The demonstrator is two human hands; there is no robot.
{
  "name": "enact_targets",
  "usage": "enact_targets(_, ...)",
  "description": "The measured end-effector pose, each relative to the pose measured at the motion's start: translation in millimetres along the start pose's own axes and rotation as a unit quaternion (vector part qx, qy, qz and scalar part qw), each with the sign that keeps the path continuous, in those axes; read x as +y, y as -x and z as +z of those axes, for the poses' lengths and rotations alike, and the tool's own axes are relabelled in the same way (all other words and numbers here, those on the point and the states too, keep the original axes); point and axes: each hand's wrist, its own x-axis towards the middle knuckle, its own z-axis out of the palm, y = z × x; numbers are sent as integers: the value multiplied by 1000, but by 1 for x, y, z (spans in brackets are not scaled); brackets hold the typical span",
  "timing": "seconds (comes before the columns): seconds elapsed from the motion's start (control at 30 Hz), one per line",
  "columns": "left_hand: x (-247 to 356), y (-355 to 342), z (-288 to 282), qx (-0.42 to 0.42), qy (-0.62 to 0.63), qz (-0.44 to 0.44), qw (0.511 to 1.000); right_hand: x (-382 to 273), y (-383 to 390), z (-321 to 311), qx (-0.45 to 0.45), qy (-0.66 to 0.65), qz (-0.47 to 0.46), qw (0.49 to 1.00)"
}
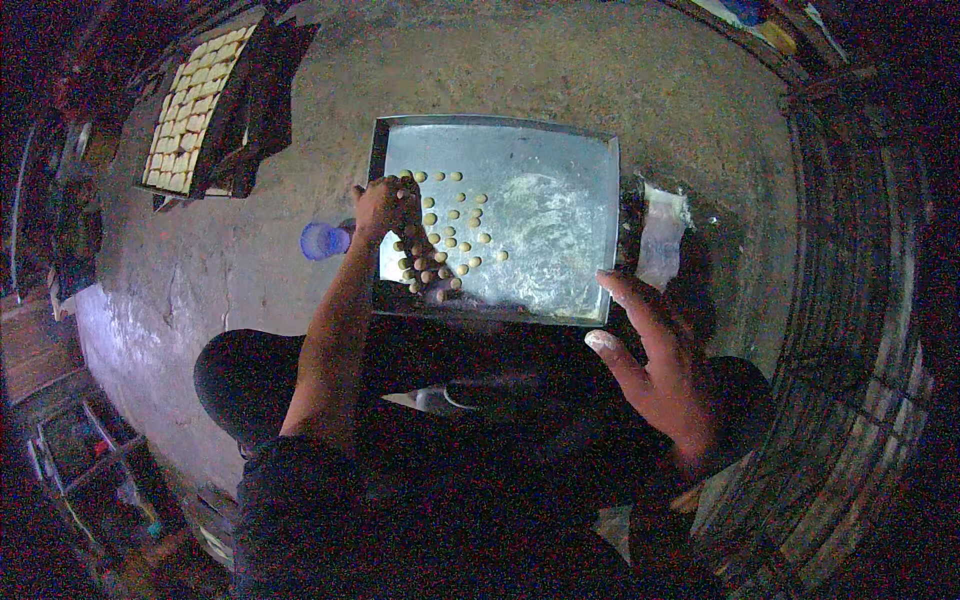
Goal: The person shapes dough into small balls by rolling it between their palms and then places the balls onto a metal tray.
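Observation:
A shallow metal tray [560, 150] with raised edges lies in front of my crossed legs. Several small, pale dough balls [457, 243] are scattered over its left half, and white flour dusts its right half. My left hand [384, 205] reaches over the tray's left edge, fingers curled down beside the upper row of balls; what they pinch, if anything, is hidden. At the near right corner my right hand [650, 355] has thumb and forefinger spread apart, with flour on the thumb. The forefinger tip is at the tray rim; whether it touches cannot be made out.
Left of the tray stands a translucent blue cup [325, 241]. To its right lies a clear plastic bag [661, 235] with white powder. At the far left, a raised dark tray [254, 70] holds rows of pale pieces. Dark slatted wood [840, 400] lines the right side.

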Motion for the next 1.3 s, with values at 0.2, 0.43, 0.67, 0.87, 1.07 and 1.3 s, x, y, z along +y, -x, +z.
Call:
enact_targets(0.2,-9,-6,17,31,-34,5,999,5,-5,4,-7,8,19,1000)
enact_targets(0.43,-5,3,21,81,9,9,997,-1,-6,2,-9,3,26,1000)
enact_targets(0.67,39,-4,14,-57,-31,41,997,4,-1,-2,0,4,18,1000)
enact_targets(0.87,23,-15,41,-100,-72,43,991,3,1,-6,-10,-17,26,999)
enact_targets(1.07,44,-3,21,-13,3,65,998,6,3,-5,-2,-10,18,1000)
enact_targets(1.3,28,-20,20,-16,-29,-6,999,3,1,-8,-8,0,22,1000)
